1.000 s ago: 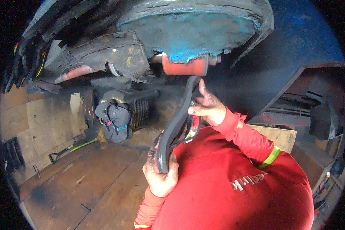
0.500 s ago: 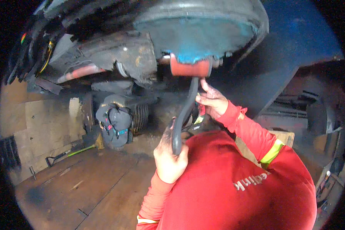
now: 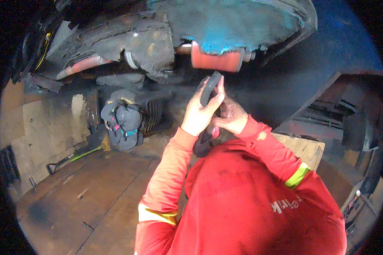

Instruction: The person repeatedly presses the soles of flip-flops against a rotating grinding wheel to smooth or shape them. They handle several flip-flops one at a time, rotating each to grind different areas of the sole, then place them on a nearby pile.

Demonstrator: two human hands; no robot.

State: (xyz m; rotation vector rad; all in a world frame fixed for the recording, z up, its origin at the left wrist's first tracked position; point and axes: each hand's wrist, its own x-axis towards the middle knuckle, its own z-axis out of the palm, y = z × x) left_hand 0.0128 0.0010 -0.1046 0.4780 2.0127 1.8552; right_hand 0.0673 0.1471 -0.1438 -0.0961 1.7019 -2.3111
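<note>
A dark grey curved bar, perhaps a rod or tool handle, points up and away in front of my chest, mostly end-on to the view. My left hand is wrapped around it, thumb across the near side. Close beside it, my right hand has bent fingers at the bar's right side; part of its grip is hidden behind my left hand. Just beyond the bar's far end is a red cylinder, like a roller, under a grey, blue-stained surface. The bar's end appears apart from the roller.
A dark blue panel slopes down on the right. A grey cap or bag hangs at the left wall, above a green-handled tool. Brown boards cover the floor. A wooden block is beside my right arm.
The bar has swung from lying lengthwise to pointing away. My left hand has moved up and forward, and my right hand has come down next to it.
</note>
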